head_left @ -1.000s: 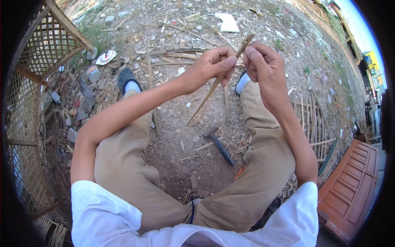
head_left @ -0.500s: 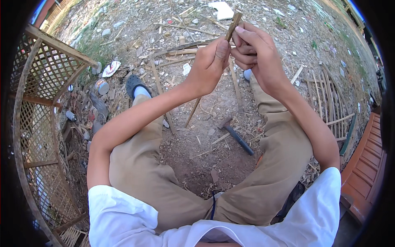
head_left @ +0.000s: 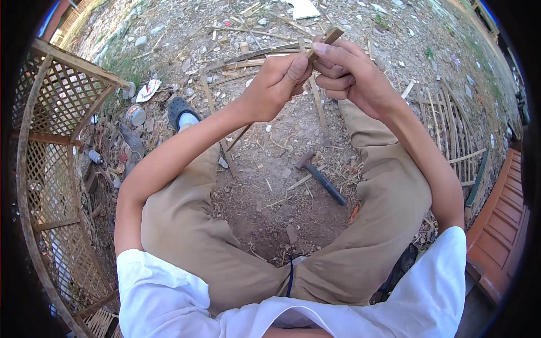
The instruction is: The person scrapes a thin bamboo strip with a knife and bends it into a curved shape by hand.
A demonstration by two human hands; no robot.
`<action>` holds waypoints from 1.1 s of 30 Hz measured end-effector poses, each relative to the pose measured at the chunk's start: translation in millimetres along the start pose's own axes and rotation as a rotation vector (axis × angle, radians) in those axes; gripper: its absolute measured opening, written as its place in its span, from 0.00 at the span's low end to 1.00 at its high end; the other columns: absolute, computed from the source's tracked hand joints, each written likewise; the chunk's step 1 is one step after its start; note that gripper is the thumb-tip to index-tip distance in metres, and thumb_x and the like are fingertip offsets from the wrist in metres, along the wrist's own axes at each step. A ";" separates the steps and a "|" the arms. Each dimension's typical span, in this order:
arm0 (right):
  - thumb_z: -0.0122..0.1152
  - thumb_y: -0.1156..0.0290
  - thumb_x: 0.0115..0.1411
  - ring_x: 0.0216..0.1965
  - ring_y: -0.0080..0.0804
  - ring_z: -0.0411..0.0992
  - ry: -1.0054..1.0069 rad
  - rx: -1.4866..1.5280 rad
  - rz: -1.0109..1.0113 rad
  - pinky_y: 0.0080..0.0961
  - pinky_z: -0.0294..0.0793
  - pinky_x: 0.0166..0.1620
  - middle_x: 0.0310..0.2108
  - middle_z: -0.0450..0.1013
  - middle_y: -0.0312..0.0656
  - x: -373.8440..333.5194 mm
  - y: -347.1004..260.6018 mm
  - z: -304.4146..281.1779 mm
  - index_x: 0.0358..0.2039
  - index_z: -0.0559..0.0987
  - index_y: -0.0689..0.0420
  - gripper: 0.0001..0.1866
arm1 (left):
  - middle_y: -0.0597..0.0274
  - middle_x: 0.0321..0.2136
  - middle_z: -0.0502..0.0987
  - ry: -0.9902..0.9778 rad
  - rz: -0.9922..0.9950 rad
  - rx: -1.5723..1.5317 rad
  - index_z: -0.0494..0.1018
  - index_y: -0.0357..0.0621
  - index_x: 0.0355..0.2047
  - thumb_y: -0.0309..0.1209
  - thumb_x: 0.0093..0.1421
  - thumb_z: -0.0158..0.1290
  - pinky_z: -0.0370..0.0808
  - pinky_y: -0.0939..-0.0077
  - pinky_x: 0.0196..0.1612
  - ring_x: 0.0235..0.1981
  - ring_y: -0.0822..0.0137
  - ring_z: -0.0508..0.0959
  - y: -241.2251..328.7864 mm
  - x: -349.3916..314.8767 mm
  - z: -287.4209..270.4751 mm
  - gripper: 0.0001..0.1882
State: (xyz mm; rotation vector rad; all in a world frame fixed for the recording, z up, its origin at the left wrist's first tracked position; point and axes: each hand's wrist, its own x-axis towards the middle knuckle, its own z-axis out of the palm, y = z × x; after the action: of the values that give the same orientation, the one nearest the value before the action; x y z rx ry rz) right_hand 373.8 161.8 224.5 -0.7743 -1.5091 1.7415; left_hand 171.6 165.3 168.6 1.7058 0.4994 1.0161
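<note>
A narrow wooden strip (head_left: 332,36) slants up and to the right between my two hands, at the far middle of the view. My left hand (head_left: 280,84) is closed around it, thumb laid along its side, and a lower length shows beneath that hand, reaching toward the ground. Close to the upper end, my right hand (head_left: 345,67) pinches the strip between thumb and curled fingers. On the dirt between my legs lies a hammer (head_left: 322,179) with a dark handle, touched by neither hand.
Loose wooden strips (head_left: 256,59) lie beyond my hands. A lattice panel (head_left: 53,169) with a wooden frame stands at the left, near a small can (head_left: 136,115). To the right are a slatted piece (head_left: 451,124) and a reddish-brown panelled board (head_left: 499,211). Stones and litter dot the ground.
The strip's upper end has tipped further to the right. Both hands stay on it, with my left hand shifted slightly left. The whole view has also shifted a little.
</note>
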 end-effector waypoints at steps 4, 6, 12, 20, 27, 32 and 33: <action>0.63 0.57 0.69 0.18 0.11 0.48 -0.029 0.032 0.066 0.19 0.44 0.21 0.21 0.50 0.23 -1.8 -1.6 -0.2 0.29 0.66 0.51 0.18 | 0.74 0.20 0.55 -0.034 0.052 0.118 0.60 0.45 0.28 0.51 0.78 0.36 0.53 0.81 0.20 0.17 0.80 0.53 -5.2 -3.3 -9.3 0.26; 0.63 0.60 0.69 0.18 0.10 0.48 -0.026 0.116 0.122 0.18 0.45 0.21 0.22 0.51 0.23 -3.5 -0.4 -0.3 0.33 0.68 0.53 0.15 | 0.73 0.21 0.57 -0.035 0.118 0.274 0.61 0.43 0.29 0.49 0.78 0.36 0.56 0.81 0.20 0.18 0.80 0.57 -4.8 -4.9 -10.3 0.25; 0.60 0.63 0.71 0.19 0.10 0.48 -0.133 0.020 0.142 0.17 0.45 0.21 0.22 0.50 0.23 -3.7 -1.7 2.1 0.34 0.69 0.53 0.12 | 0.71 0.20 0.59 -0.073 0.048 0.244 0.62 0.42 0.27 0.50 0.78 0.34 0.59 0.80 0.20 0.17 0.78 0.60 -2.6 -10.6 -14.8 0.27; 0.53 0.70 0.69 0.19 0.13 0.50 -0.206 -0.158 0.117 0.18 0.48 0.22 0.20 0.54 0.24 -10.3 6.2 -20.0 0.40 0.72 0.57 0.04 | 0.69 0.18 0.61 -0.162 0.015 0.322 0.62 0.42 0.25 0.51 0.78 0.34 0.63 0.76 0.22 0.18 0.75 0.64 -9.3 -10.1 -10.5 0.29; 0.63 0.69 0.56 0.24 0.22 0.66 0.150 -0.833 0.013 0.25 0.67 0.30 0.23 0.69 0.33 -9.6 8.1 -25.5 0.42 0.79 0.60 0.14 | 0.47 0.16 0.65 -0.126 -0.020 0.474 0.68 0.35 0.31 0.45 0.78 0.35 0.67 0.58 0.27 0.18 0.51 0.68 -27.0 -11.8 -4.8 0.26; 0.70 0.70 0.47 0.28 0.28 0.73 0.434 -1.035 -0.219 0.28 0.74 0.35 0.26 0.75 0.40 -5.4 7.9 -17.6 0.35 0.80 0.60 0.14 | 0.60 0.16 0.65 -0.044 0.008 0.541 0.66 0.37 0.27 0.50 0.78 0.34 0.67 0.65 0.28 0.19 0.64 0.67 -35.3 -6.5 0.9 0.30; 0.70 0.71 0.47 0.28 0.32 0.74 0.422 -1.085 -0.285 0.30 0.75 0.36 0.27 0.76 0.43 -4.3 9.9 -20.5 0.36 0.80 0.61 0.15 | 0.59 0.16 0.65 -0.023 0.026 0.565 0.66 0.37 0.28 0.50 0.78 0.34 0.67 0.64 0.28 0.20 0.63 0.67 -37.0 -5.3 3.5 0.30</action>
State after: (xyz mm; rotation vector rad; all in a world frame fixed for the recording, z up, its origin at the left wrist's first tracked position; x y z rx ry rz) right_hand 391.7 169.3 211.7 -1.2482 -2.0679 0.3944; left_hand 176.9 173.1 132.3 2.2203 0.8053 0.9232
